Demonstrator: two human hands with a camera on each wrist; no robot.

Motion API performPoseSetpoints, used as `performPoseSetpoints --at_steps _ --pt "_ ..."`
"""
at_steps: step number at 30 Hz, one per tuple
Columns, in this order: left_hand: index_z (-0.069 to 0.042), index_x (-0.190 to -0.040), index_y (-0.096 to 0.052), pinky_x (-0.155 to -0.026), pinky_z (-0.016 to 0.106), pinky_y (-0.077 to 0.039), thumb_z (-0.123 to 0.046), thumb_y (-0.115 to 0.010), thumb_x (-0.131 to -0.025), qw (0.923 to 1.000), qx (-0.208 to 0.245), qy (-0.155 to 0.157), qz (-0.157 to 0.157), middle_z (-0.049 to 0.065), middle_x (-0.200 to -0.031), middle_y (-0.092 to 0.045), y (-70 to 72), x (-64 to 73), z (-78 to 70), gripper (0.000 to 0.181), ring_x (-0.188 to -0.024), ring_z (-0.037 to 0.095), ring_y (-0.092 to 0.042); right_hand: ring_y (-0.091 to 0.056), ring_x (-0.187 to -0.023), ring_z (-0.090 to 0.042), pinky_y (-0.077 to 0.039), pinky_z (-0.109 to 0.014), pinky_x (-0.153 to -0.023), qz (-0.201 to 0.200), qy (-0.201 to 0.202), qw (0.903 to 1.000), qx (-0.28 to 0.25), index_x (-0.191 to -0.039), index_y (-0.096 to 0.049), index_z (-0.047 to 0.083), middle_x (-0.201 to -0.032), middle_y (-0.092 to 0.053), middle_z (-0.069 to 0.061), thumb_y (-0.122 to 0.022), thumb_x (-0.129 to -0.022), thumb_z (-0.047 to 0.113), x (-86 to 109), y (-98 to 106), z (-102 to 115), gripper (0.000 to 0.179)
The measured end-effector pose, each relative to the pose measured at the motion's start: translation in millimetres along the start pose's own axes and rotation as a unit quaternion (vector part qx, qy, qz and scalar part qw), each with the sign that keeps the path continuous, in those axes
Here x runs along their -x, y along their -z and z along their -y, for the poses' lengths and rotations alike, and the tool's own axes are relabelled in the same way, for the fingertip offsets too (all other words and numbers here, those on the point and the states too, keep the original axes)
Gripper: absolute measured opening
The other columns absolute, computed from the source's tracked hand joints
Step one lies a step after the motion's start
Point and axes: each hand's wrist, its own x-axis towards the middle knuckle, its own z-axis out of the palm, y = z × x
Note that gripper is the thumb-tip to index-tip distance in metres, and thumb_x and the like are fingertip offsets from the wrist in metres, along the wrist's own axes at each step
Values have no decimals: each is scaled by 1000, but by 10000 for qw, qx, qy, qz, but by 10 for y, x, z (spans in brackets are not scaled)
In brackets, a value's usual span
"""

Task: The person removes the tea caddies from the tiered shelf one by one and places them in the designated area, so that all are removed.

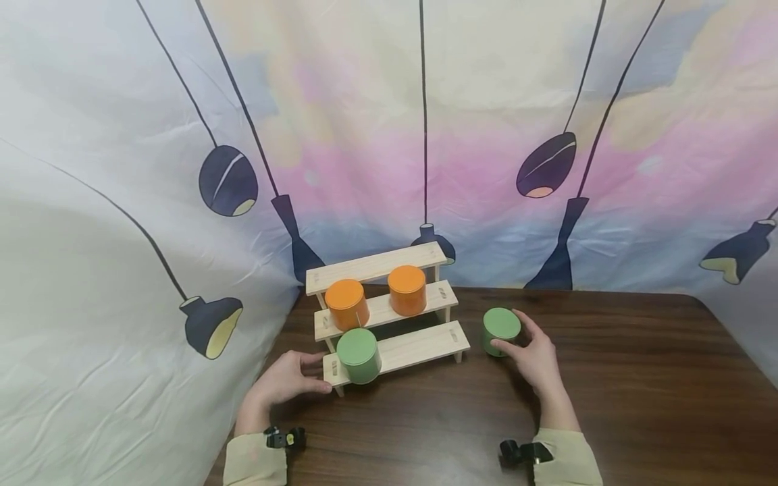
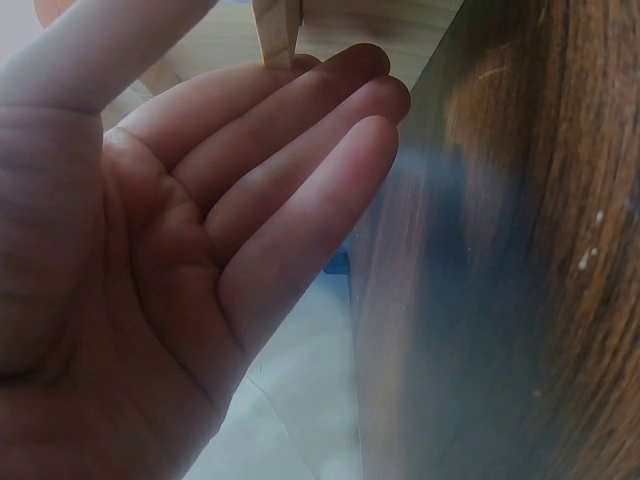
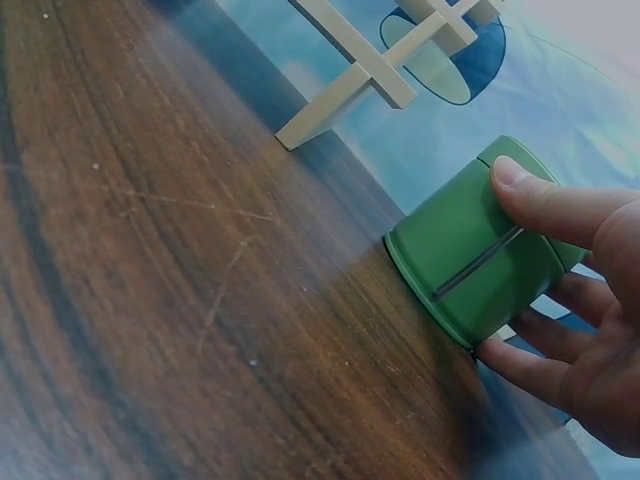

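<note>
A pale wooden three-step stand (image 1: 419,349) is on the table, its left end at my left hand (image 1: 288,379). The thumb lies at the front of the bottom step and the fingers behind its end, holding it between them. In the left wrist view, the fingers (image 2: 290,160) extend beside a stand leg (image 2: 277,30). My right hand (image 1: 537,354) grips a round green tin (image 1: 502,325) to the right of the stand, thumb on its near side. The right wrist view has this tin (image 3: 470,240) with its base at the tabletop. Another green tin (image 1: 358,356) sits on the bottom step's left part.
Two orange tins, one on the left (image 1: 347,304) and one on the right (image 1: 407,290), stand on the middle step. The dark wooden table (image 1: 638,378) reaches back to a cloth backdrop (image 1: 486,135) printed with hanging lamps. Another cloth hangs along the left side.
</note>
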Motion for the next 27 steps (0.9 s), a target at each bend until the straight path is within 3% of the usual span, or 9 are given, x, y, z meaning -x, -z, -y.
performPoseSetpoints --at_steps 16,27 --pt "7 -139 -67 -102 55 -56 -31 -96 -81 10000 11 0 24 14 -131 -74 7 7 -17 75 -120 29 -71 -32 -155 -47 -40 -63 -117 -1 -13 10000 12 -168 -34 11 -168 -35 -27 -88 -93 29 8 -27 8 95" --pt "5 -139 -68 -103 53 -56 -34 -96 -80 10000 -67 34 16 12 -131 -74 9 -3 4 76 -120 27 -71 -32 -155 -47 -37 -65 -119 90 -131 9998 -78 -170 -31 14 -169 -33 -28 -88 -92 27 19 -28 19 97"
